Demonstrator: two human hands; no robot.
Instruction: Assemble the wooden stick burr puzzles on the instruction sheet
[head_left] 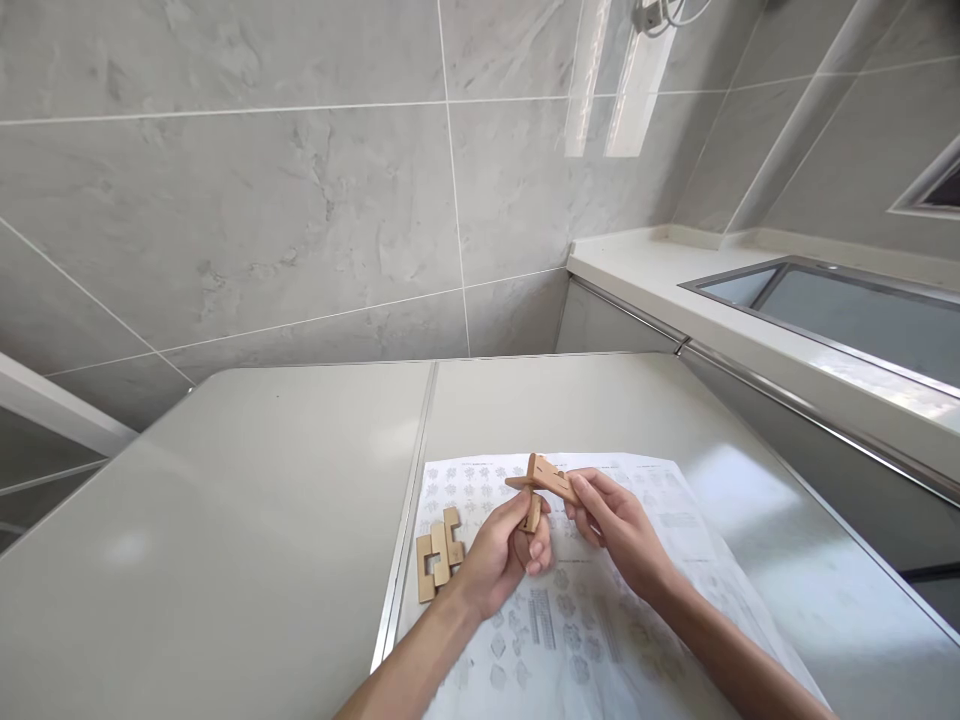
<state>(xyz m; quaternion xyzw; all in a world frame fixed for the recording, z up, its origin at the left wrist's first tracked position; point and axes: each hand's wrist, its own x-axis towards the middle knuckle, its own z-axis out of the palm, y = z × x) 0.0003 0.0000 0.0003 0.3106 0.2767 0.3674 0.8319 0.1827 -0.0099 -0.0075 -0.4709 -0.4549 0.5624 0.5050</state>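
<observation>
Over a large printed sheet (630, 620), my two hands meet at a small cluster of notched wooden puzzle pieces (550, 477). My left hand (504, 548) is closed, its thumb and fingers around an upright wooden puzzle piece (533, 513) at the bottom of the cluster. Between thumb and fingers, my right hand (611, 515) pinches the right end of the slanting upper piece. How the pieces interlock is partly hidden by my fingers. Left of my left hand, several more notched wooden puzzle pieces (440, 553) lie side by side on the sheet's left edge.
The sheet, printed with small diagrams and text, lies on a pale table (247, 520) with a metal seam strip (409, 500). Behind stands a grey tiled wall (300, 200). At the right, a white counter (637, 265) holds a sink (847, 310).
</observation>
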